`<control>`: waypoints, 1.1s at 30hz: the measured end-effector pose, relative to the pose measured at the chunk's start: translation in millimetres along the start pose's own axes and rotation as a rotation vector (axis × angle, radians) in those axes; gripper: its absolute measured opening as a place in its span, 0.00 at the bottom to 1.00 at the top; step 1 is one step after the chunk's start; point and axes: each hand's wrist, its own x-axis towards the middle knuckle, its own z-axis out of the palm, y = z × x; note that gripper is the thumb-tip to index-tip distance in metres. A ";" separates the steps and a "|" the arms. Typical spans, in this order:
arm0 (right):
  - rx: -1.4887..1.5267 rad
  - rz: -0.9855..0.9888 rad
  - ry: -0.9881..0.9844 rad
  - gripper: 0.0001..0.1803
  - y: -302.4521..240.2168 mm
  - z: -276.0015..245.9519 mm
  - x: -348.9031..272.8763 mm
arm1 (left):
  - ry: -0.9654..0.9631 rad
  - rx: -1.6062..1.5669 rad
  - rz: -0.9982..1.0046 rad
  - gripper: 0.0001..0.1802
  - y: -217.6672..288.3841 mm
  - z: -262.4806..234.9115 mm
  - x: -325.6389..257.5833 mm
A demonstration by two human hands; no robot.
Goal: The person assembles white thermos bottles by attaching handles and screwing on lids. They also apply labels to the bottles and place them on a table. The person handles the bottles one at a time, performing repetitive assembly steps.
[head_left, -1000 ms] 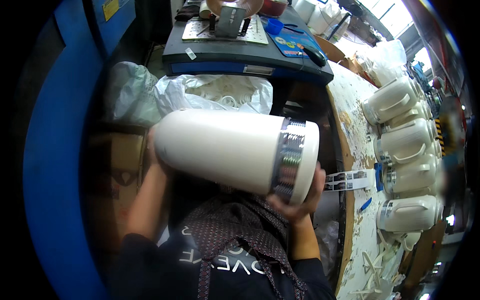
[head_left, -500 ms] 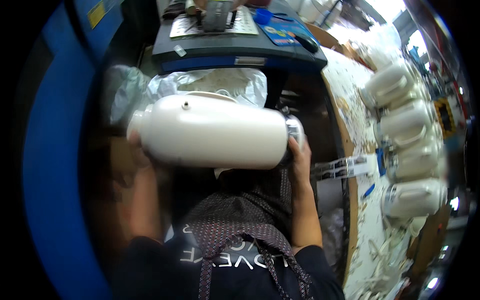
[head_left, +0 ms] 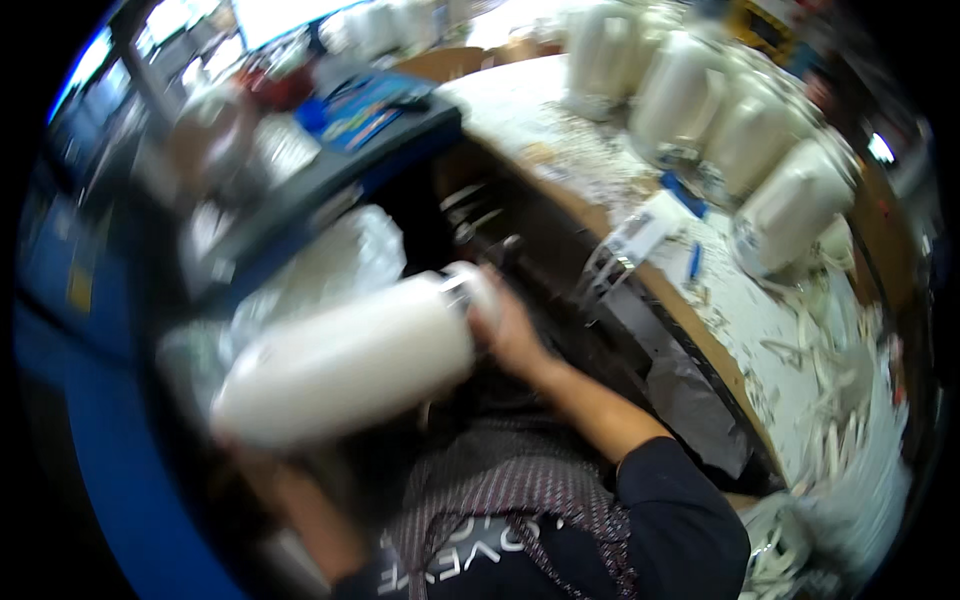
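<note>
White and smooth, the large plastic jug (head_left: 345,362) is a long rounded cylinder, blurred by motion, with a matt, slightly glossy skin and a narrower collar at one end. It lies nearly flat above the person's lap, its long axis running from lower left up to the right, collar end pointing up and right toward the desk (head_left: 600,170).

The right hand (head_left: 510,325) is closed around that collar end, fingers wrapped over the rim. The left hand (head_left: 262,462) sits under the broad base end at the lower left; it is too blurred to tell how its fingers lie, though the jug's base rests against it.

Beyond the right hand, up and to its right, the desk's curved edge carries a row of similar white jugs (head_left: 790,200) standing upright, well apart from the held one. Around them lie pale plastic shavings (head_left: 830,420) in thin curled strips, rough and littered over the surface. Between the right hand and that row, a small white label card (head_left: 640,230) lies near the desk's edge.

Above the jug, crinkled clear plastic bags (head_left: 340,260) bulge just beside its upper side. Farther up, a dark tray-like shelf (head_left: 330,170) holds blurred objects. Left of the left hand a blue wall (head_left: 90,420) closes in; the freest room lies between the jug and the desk's edge.
</note>
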 end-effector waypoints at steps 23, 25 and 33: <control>-0.625 0.213 0.228 0.28 15.5 -200.6 -24.4 | -0.851 0.357 0.664 0.25 130.7 236.8 -78.7; -1.066 0.470 0.614 0.30 22.8 -317.0 -60.2 | -0.672 0.464 0.416 0.30 135.6 210.3 -63.0; -0.597 1.020 0.787 0.28 -21.9 -469.0 -208.3 | -1.114 0.706 0.687 0.21 47.9 220.9 -22.0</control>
